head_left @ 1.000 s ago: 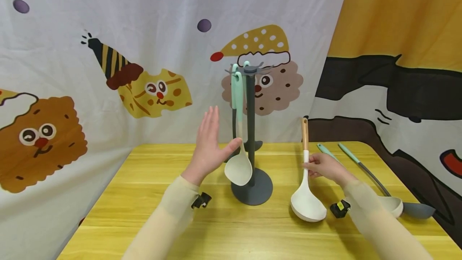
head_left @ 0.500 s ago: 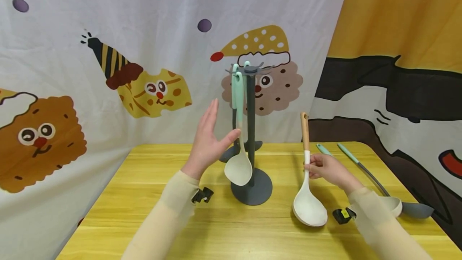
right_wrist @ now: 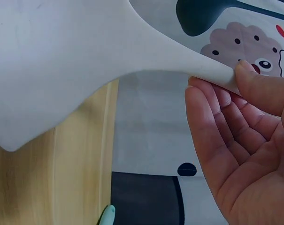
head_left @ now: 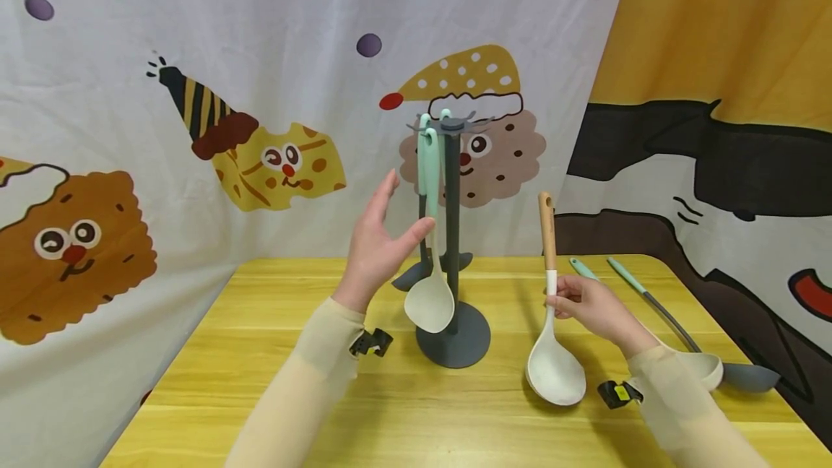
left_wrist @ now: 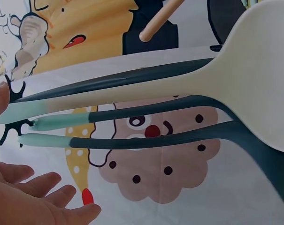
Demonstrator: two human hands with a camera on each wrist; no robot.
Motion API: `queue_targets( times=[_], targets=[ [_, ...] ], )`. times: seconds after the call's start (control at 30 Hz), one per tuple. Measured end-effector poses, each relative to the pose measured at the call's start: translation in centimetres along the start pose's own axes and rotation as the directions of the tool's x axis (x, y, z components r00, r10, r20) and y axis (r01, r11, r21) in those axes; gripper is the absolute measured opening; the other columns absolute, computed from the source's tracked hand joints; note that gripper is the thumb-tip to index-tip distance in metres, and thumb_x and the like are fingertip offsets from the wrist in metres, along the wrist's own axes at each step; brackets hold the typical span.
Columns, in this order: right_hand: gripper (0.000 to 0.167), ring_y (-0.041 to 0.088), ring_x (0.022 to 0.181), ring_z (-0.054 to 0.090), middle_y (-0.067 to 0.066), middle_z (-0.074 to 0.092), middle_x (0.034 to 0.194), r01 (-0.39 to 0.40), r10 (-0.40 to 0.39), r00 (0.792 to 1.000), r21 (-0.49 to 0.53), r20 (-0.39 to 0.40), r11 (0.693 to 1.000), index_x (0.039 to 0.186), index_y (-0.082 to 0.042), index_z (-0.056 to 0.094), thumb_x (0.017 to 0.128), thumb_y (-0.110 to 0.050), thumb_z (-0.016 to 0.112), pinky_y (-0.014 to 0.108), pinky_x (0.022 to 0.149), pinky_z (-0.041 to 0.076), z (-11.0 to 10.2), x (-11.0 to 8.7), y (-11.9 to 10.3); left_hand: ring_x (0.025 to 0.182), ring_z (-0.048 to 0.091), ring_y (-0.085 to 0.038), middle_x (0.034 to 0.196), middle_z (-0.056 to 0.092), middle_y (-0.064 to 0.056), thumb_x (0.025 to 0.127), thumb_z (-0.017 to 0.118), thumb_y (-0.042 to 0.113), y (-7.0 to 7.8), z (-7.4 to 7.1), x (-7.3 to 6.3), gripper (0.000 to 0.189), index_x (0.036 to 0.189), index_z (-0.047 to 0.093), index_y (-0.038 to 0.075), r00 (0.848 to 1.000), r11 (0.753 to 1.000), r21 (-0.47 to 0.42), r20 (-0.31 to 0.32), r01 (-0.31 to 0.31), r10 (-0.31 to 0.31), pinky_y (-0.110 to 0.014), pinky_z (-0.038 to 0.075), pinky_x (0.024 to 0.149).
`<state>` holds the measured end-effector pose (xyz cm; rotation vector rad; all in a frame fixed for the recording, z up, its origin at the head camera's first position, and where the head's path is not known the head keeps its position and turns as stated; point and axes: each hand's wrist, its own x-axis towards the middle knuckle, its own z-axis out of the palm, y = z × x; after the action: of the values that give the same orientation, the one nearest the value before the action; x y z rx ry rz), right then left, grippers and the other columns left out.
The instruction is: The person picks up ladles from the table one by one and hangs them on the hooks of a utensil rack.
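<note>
My right hand (head_left: 588, 305) pinches the white neck of a ladle (head_left: 555, 370) between thumb and fingers. The ladle stands nearly upright, wooden handle end up, its white bowl low over the table. In the right wrist view the thumb lies on top of the ladle's neck (right_wrist: 203, 65). A dark grey utensil stand (head_left: 453, 237) rises mid-table. From its hooks hang a cream ladle (head_left: 430, 302) with a mint handle and two dark utensils (left_wrist: 146, 143) with mint ends. My left hand (head_left: 377, 251) is held up beside them, thumb spread from the fingers, holding nothing.
On the wooden table (head_left: 260, 381) at the right lie a dark-headed utensil (head_left: 750, 377) with a mint handle and a cream ladle (head_left: 705, 365), partly behind my right forearm. A printed curtain (head_left: 292, 35) hangs behind the table.
My left hand has risen a little along the hanging utensils, its fingers bending slightly. The ladle in my right hand has come up slightly.
</note>
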<state>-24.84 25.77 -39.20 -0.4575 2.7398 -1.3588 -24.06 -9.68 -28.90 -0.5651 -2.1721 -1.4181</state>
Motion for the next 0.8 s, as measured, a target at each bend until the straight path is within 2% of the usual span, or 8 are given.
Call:
queue_targets(
  times=[0.2, 0.33, 0.63, 0.8],
  targets=[
    [0.021, 0.022, 0.080, 0.066, 0.009, 0.066, 0.092, 0.038, -0.039, 0.999, -0.039, -0.024, 0.999, 0.110, 0.007, 0.061, 0.096, -0.010, 0.065, 0.028, 0.070, 0.057, 0.2, -0.2, -0.5, 0.141, 0.035, -0.018, 0.155, 0.038, -0.004, 0.090, 0.073, 0.032, 0.6, -0.3, 0.9, 0.081, 0.155, 0.031, 0.009, 1.000, 0.999, -0.032, -0.022, -0.015, 0.015, -0.044, 0.032, 0.113],
    [0.020, 0.021, 0.079, 0.066, 0.007, 0.066, 0.090, 0.065, -0.068, 0.997, -0.068, -0.041, 0.996, 0.108, 0.005, 0.062, 0.096, -0.010, 0.066, 0.028, 0.069, 0.057, 0.5, -0.4, -1.0, 0.137, 0.042, -0.018, 0.149, 0.046, -0.006, 0.090, 0.075, 0.026, 0.8, -0.2, 1.1, 0.073, 0.151, 0.039, 0.008, 0.999, 0.998, -0.062, -0.036, -0.026, 0.024, -0.043, 0.037, 0.111],
    [0.020, 0.019, 0.077, 0.066, 0.003, 0.066, 0.087, 0.087, -0.095, 0.993, -0.115, -0.068, 0.990, 0.106, 0.003, 0.064, 0.095, -0.014, 0.068, 0.030, 0.068, 0.057, 0.8, -0.6, -1.6, 0.123, 0.054, -0.017, 0.134, 0.060, -0.010, 0.088, 0.078, 0.018, 0.1, 1.1, 0.4, 0.057, 0.138, 0.055, 0.004, 0.987, 0.990, -0.060, -0.108, -0.129, 0.122, -0.044, 0.046, 0.102],
    [0.019, 0.018, 0.076, 0.064, 0.003, 0.066, 0.086, 0.084, -0.094, 0.993, -0.127, -0.075, 0.988, 0.105, 0.002, 0.064, 0.095, -0.014, 0.068, 0.032, 0.067, 0.056, 0.9, -0.6, -1.6, 0.126, 0.053, -0.018, 0.137, 0.058, -0.010, 0.087, 0.078, 0.017, 0.0, 1.5, 0.2, 0.061, 0.140, 0.053, 0.004, 0.986, 0.991, -0.062, -0.123, -0.122, 0.113, -0.045, 0.047, 0.101]
  ],
)
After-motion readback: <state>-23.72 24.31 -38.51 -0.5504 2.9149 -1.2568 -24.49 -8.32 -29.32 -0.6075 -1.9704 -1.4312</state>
